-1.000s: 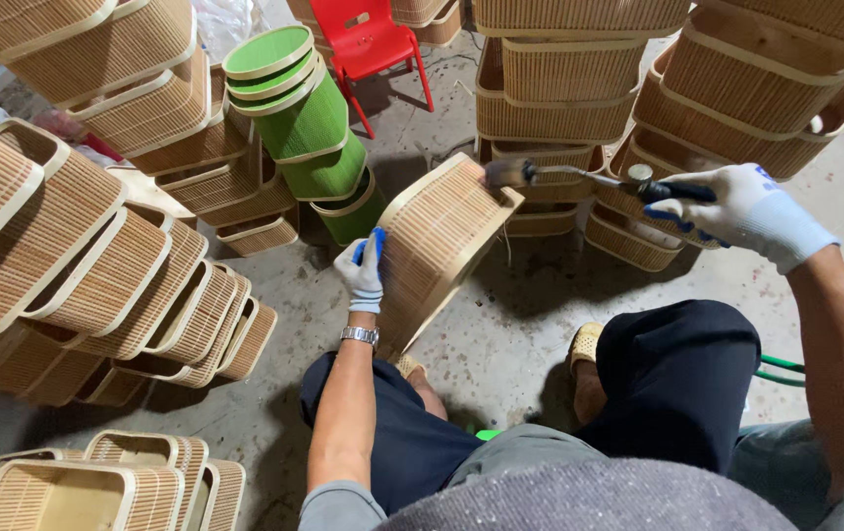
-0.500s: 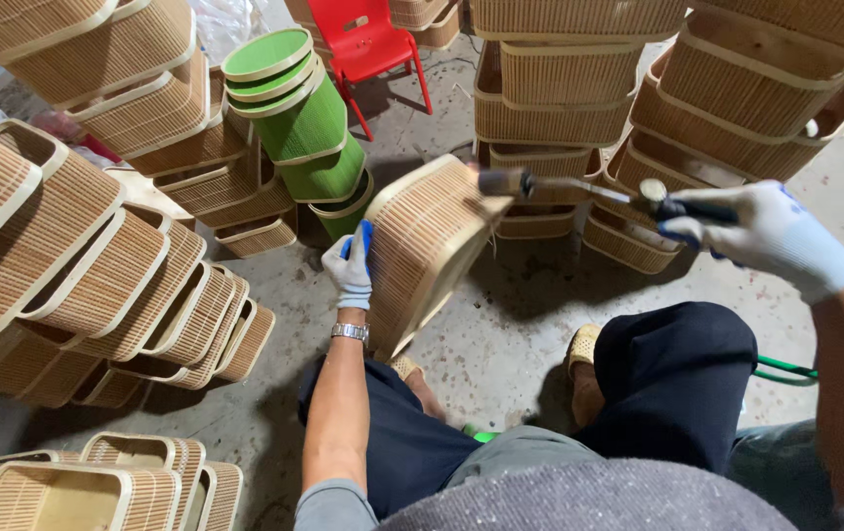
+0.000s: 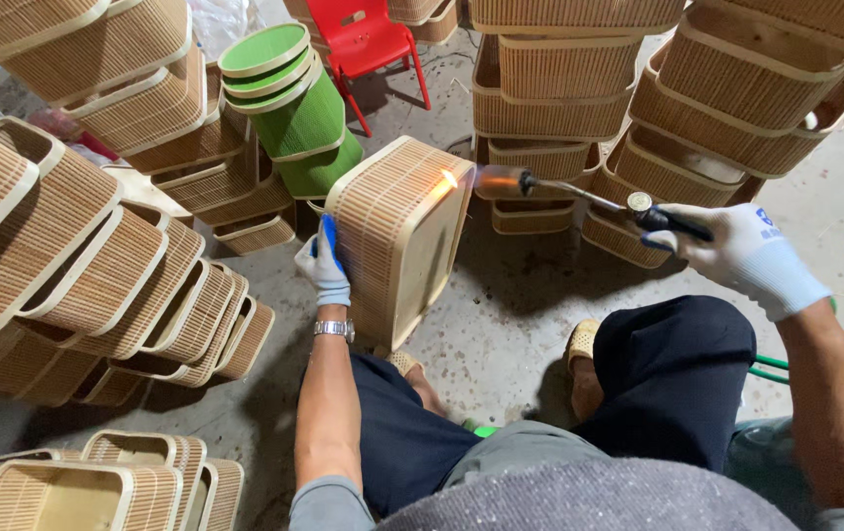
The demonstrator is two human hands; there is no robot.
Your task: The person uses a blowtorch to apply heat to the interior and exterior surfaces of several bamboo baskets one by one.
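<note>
Our left hand [image 3: 323,264], in a white glove with blue on the fingers, is closed on the left edge of a square bamboo basket [image 3: 397,236] and holds it tilted on its side, its open mouth turned toward the right. The basket stands on the concrete floor [image 3: 520,315] just ahead of our knees.

Our right hand [image 3: 736,254], also gloved in white, is clenched around the black handle of a gas torch [image 3: 589,197]. The torch's thin metal tube runs leftward from the hand. Its flame [image 3: 453,179] touches the upper right rim of the basket.

A wristwatch [image 3: 333,329] sits on our left wrist. We sit low with both knees bent, in dark trousers [image 3: 677,374]; a sandalled foot [image 3: 584,344] rests on the floor beside the right knee.

Stacks of like bamboo baskets [image 3: 97,275] lean in rows at the left. Further stacks [image 3: 579,88] rise beyond the torch and at the upper right. Nested green baskets [image 3: 289,108] stand behind the held basket, with a red chair [image 3: 368,34] near them. A green hose [image 3: 771,369] lies at the right, partly hidden by our leg.
</note>
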